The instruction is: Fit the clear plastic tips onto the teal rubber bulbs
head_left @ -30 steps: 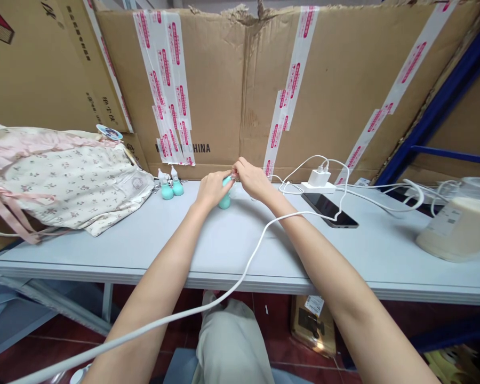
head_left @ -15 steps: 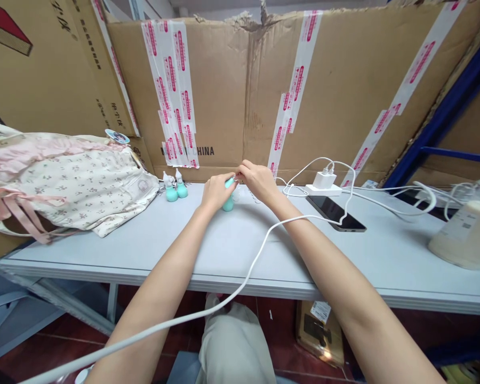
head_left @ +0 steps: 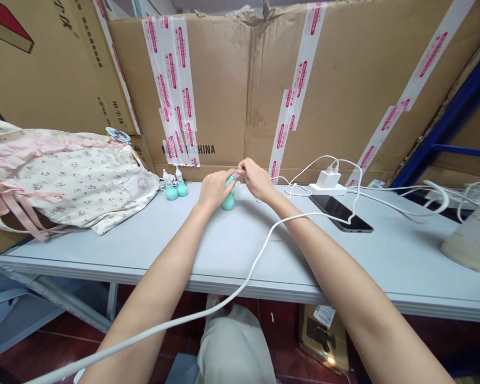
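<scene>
My left hand [head_left: 214,188] is wrapped round a small teal bulb-shaped bottle [head_left: 228,201] that stands on the white table [head_left: 232,245]. My right hand [head_left: 256,177] pinches the clear tip at the top of that same bottle, fingers pressed together. Two more teal bottles [head_left: 175,187] with clear tips stand upright to the left, apart from my hands. A white cable [head_left: 264,242] runs across my right forearm and down off the table's front edge.
A floral pink fabric bag [head_left: 64,181] lies at the left. A white charger [head_left: 328,178], a dark phone [head_left: 340,212] and loose white cables sit to the right, with a cream-coloured appliance [head_left: 470,240] at the far right. Taped cardboard [head_left: 232,90] walls the back.
Both hands stay on the teal bottle at the same spot. The view has shifted slightly, so the appliance at the right sits nearer the picture's edge.
</scene>
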Demonstrator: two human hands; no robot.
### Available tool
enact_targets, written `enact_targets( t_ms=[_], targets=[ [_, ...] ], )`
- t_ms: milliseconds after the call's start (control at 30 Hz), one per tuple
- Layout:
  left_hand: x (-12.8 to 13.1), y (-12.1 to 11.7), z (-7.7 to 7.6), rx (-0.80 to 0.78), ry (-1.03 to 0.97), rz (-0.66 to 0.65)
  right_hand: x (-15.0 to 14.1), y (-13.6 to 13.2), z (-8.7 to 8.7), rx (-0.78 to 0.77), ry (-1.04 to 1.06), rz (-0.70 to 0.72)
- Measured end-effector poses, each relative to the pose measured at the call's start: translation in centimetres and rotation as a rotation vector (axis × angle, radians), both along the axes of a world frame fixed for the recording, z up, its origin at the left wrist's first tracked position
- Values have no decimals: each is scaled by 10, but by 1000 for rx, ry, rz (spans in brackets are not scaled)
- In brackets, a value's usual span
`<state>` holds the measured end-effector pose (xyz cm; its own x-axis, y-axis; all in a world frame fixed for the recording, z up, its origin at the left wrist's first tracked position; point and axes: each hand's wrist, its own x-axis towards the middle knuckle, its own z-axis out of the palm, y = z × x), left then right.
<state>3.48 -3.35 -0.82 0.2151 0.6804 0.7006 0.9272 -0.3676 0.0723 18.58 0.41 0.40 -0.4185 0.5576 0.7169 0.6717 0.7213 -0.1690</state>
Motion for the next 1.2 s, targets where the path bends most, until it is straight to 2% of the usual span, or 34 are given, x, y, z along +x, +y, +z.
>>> enact_targets(
  t_ms=[167, 267, 367, 467, 567, 633, 733, 867, 1000, 1200],
  targets=[
    [-10, 6, -5, -15, -114, 52, 2, 18, 14, -241, 463, 115],
    [-17, 8, -6, 19, -286, 76, 13, 26, 22, -141, 492, 92],
    [-21, 11, -7, 77, -435, 106, 24, 26, 15, -109, 292, -50],
    [-24, 14, -9, 63, -468, 118, 28, 21, -3, -167, -85, -203],
    [-26, 18, -13, 32, -464, 111, 25, 20, -20, -190, -414, -272],
    [-28, 20, -15, 22, -474, 119, 22, 21, -27, -163, -526, -287],
    [-29, 22, -16, 12, -507, 126, 16, 20, -32, -133, -581, -291],
    [-28, 22, -13, 10, -557, 124, 7, 14, -35, -180, -614, -279],
    [-26, 21, -12, -12, -590, 106, 2, 10, -38, -133, -625, -283],
    [-24, 20, -13, -40, -509, 132, 8, 16, -40, -151, -587, -284]
  ],
)
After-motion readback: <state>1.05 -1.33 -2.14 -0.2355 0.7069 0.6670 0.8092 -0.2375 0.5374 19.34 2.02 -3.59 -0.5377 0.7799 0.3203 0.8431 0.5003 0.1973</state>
